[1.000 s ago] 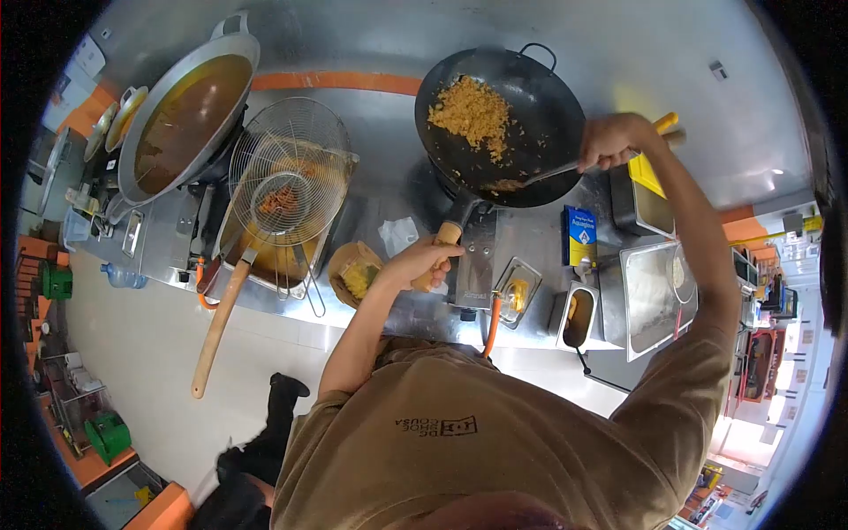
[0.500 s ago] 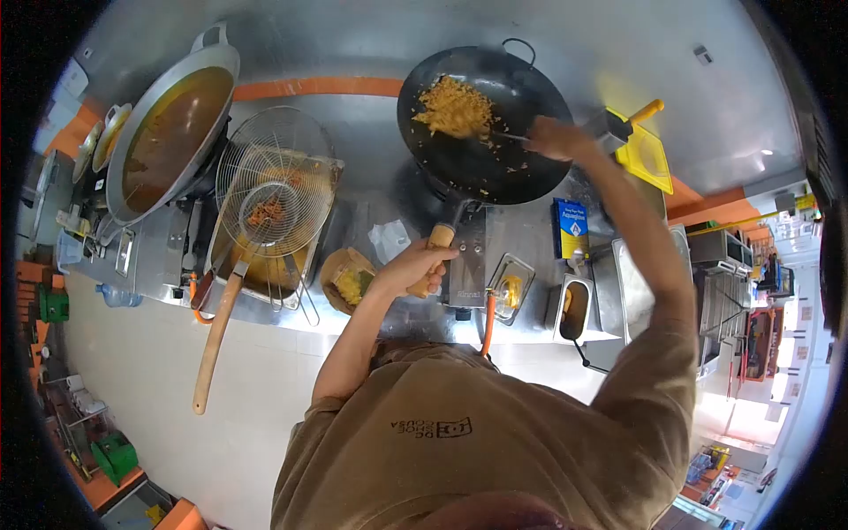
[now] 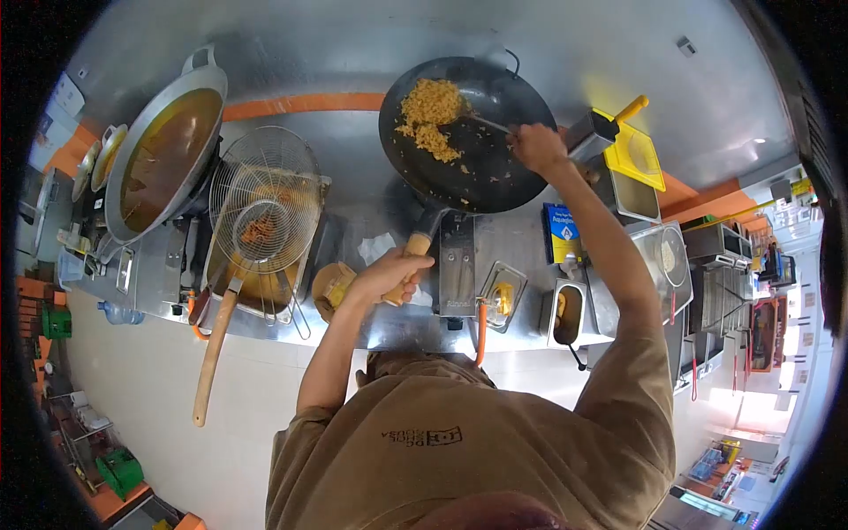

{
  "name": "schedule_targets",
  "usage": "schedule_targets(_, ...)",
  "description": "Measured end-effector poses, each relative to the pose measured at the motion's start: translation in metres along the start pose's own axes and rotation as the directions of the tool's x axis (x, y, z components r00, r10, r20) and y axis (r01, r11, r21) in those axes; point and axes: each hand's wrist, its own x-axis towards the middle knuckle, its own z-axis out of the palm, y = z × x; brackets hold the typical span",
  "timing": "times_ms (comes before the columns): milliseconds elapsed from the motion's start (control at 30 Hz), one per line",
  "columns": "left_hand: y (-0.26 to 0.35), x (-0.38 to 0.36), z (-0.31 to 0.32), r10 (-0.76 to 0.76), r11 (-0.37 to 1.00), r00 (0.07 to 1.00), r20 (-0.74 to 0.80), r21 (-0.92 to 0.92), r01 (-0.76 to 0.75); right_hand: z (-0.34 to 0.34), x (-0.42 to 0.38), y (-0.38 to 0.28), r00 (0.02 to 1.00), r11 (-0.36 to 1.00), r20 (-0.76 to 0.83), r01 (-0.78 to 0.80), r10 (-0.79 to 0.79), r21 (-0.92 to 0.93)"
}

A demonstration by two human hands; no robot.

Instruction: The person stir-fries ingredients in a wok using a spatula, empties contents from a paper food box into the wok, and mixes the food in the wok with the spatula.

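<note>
A large dark wok [image 3: 503, 97] is in the upper middle, with orange-brown fried food, like rice, [image 3: 433, 104] on its left side. My left hand [image 3: 389, 276] is wrapped round the wok's wooden handle [image 3: 417, 245]. Over the wok's right part, my right hand [image 3: 537, 148] grips a metal utensil [image 3: 488, 123]. The utensil's far end touches the food's right edge, and its exact shape is unclear.
A wire strainer [image 3: 296, 168] lies over a tray [image 3: 322, 199] left of the wok. Farther left is a wide pan [image 3: 199, 88] of brown liquid. Right of the wok stand a yellow tray [image 3: 652, 168], a blue packet [image 3: 562, 231] and metal containers [image 3: 570, 287].
The food has gathered into a longer heap at the wok's left. My right hand and the utensil have shifted slightly left in view. My left hand still holds the handle.
</note>
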Motion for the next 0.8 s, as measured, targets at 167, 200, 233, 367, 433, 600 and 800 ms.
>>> schedule_targets(167, 0.004, -0.001, -0.011, -0.003, 1.000, 1.000, 0.008, -0.013, 0.003, -0.089, 0.009, 0.061, 0.969, 0.945, -0.024, 0.234, -0.245, -0.227)
schedule_targets(200, 0.006, -0.001, -0.013, -0.011, 1.000, 1.000, 0.016, 0.001, 0.011, -0.100, 0.011, 0.071, 0.967, 0.943, -0.024, 0.243, -0.255, -0.226)
schedule_targets(233, 0.006, -0.001, -0.014, -0.020, 1.000, 1.000, 0.025, 0.016, 0.019, -0.111, 0.011, 0.077, 0.977, 0.959, 0.143, 0.187, -0.159, -0.214)
schedule_targets(367, 0.007, 0.003, -0.024, -0.018, 0.999, 1.000, -0.011, 0.048, 0.019, -0.100, 0.018, 0.054, 0.896, 0.993, 0.442, 0.023, 0.032, -0.119)
schedule_targets(433, 0.006, 0.005, -0.025, -0.050, 0.996, 0.999, 0.015, 0.077, 0.049, 0.001, 0.049, 0.073, 0.936, 0.988, 0.321, 0.154, -0.142, -0.015)
schedule_targets(600, 0.019, -0.007, -0.029, -0.075, 0.991, 0.997, 0.003, 0.109, 0.074, -0.054, 0.077, 0.069, 0.927, 0.931, 0.095, 0.365, -0.362, -0.015)
schedule_targets(800, 0.029, -0.016, -0.026, -0.116, 0.985, 0.993, -0.021, 0.127, 0.117, -0.055, 0.144, 0.128, 0.962, 0.922, 0.082, 0.274, -0.262, -0.271)
